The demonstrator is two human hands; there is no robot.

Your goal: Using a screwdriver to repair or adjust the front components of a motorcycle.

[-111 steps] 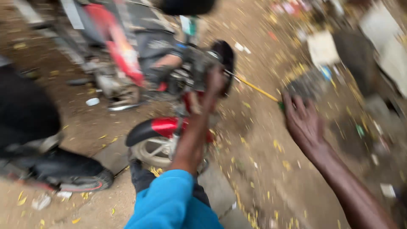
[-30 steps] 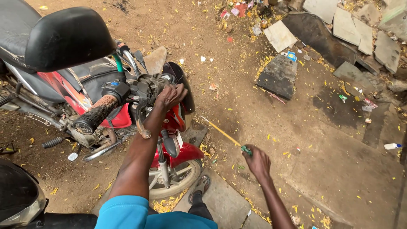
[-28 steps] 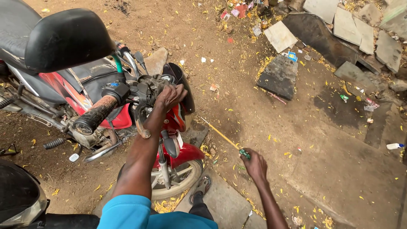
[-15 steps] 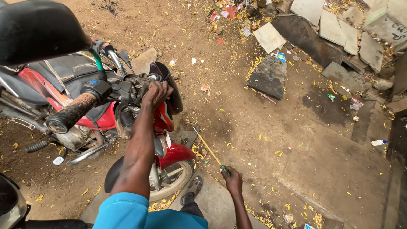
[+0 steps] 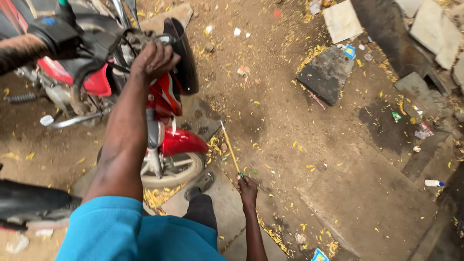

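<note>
Head view, looking down at a person standing at the front of a red motorcycle (image 5: 164, 96). The left hand (image 5: 153, 59) lies on the dark instrument cluster (image 5: 145, 41) behind the black windscreen (image 5: 181, 58), fingers curled over its top edge; the grip is clenched on that part, seemingly to steady the bike's front end. The left arm is stretched forward, nearly straight, a blue sleeve (image 5: 116, 227) covering the shoulder.

The right hand (image 5: 247, 189) hangs low at the person's side, well apart from the bike. Its grip is closed around the handle of a screwdriver (image 5: 232, 152), whose thin yellow shaft points forward and up in the picture, away from the body, over the dirt ground (image 5: 290, 159). Held this way the tool is kept clear of the motorcycle while the other hand works; its tip touches nothing that can be made out. The right forearm runs straight down from the bottom edge, wrist in line with it.

Below the left arm are the red front mudguard (image 5: 181, 141) and the front wheel (image 5: 169, 171), turned toward the person's dark shoe (image 5: 200, 183), which stands on a concrete slab (image 5: 227, 208). The left handlebar grip (image 5: 21, 48) projects at upper left. Flat stone slabs (image 5: 328, 72) and yellow petals lie scattered across the ground to the right.
</note>
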